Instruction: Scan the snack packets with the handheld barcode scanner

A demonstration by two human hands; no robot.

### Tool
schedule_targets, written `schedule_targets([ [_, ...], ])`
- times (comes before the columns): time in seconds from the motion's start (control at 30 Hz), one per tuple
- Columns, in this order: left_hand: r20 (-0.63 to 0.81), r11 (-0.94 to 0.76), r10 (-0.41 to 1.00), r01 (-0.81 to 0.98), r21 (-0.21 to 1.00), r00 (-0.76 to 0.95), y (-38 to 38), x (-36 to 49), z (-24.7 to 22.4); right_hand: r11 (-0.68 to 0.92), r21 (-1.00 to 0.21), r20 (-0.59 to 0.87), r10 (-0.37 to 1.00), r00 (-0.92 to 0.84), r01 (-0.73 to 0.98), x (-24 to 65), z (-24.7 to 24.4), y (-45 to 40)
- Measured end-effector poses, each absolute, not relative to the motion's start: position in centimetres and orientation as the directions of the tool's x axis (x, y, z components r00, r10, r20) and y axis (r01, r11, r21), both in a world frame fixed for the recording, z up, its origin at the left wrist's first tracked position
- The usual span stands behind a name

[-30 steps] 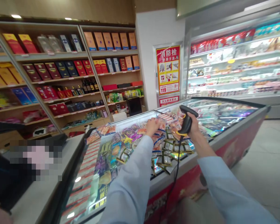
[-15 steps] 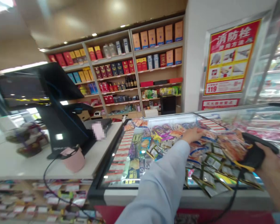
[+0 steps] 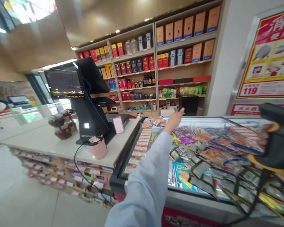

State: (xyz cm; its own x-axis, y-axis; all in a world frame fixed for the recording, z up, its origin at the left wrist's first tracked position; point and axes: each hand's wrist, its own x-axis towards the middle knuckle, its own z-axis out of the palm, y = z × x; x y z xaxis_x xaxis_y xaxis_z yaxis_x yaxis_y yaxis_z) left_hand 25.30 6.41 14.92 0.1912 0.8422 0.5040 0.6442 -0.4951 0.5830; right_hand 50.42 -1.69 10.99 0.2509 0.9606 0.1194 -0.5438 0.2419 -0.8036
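Observation:
My left hand (image 3: 174, 122), in a light blue sleeve, reaches over the display case with fingers stretched out and nothing visible in them. Below and beside it lie purple packets (image 3: 184, 134) and clear bags of orange-brown food (image 3: 220, 156). At the right edge, my right hand (image 3: 265, 135) grips a black barcode scanner (image 3: 278, 135) with a yellow trim and a hanging cable; the scanner hides most of that hand. Under the scanner are heaped silver packets with dark edges (image 3: 202, 170). A blue packet (image 3: 181, 173) lies near the front of the case.
The case's front edge (image 3: 203, 197) runs across below the packets. On the counter (image 3: 44, 135) to the left stand a checkout screen (image 3: 63, 82), a pink cup (image 3: 98, 149) and stacked jars (image 3: 62, 126). A black cable loops down the counter front. Shelves of boxes (image 3: 137, 64) line the back.
The view has swung left. My left hand has risen off the orange-brown bags and moved left, its fingers now stretched out. The scanner, still in my right hand, has turned more upright.

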Motion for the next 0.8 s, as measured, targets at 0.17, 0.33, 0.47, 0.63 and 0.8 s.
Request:
schedule_targets([
  [0.17, 0.453, -0.334, 0.891, 0.639, 0.693, -0.026, 6.0, 17.0, 13.5, 0.189, -0.807, 0.120, 0.980, 0.158, -0.560, 40.8, 10.9, -1.7],
  [0.33, 0.356, -0.164, 0.923, 0.688, 0.706, -0.145, 7.0, 10.5, 9.6, 0.043, -0.783, 0.091, 0.995, -0.046, -0.620, 31.2, 9.0, -0.4],
  [0.47, 0.281, 0.010, 0.915, 0.712, 0.702, -0.289, 8.5, 5.9, 6.0, -0.116, -0.751, -0.002, 0.985, -0.174, -0.650, 26.1, 6.8, 1.4],
  [0.63, 0.251, 0.231, 0.842, 0.739, 0.632, -0.478, 12.0, 2.3, 2.3, -0.216, -0.690, -0.086, 0.972, -0.218, -0.691, 23.3, 1.6, 3.8],
  [0.8, 0.285, 0.274, 0.848, 0.830, 0.485, -0.446, 17.6, 0.1, 1.9, -0.268, -0.662, -0.135, 0.961, -0.240, -0.700, 23.3, -0.4, 4.7],
])
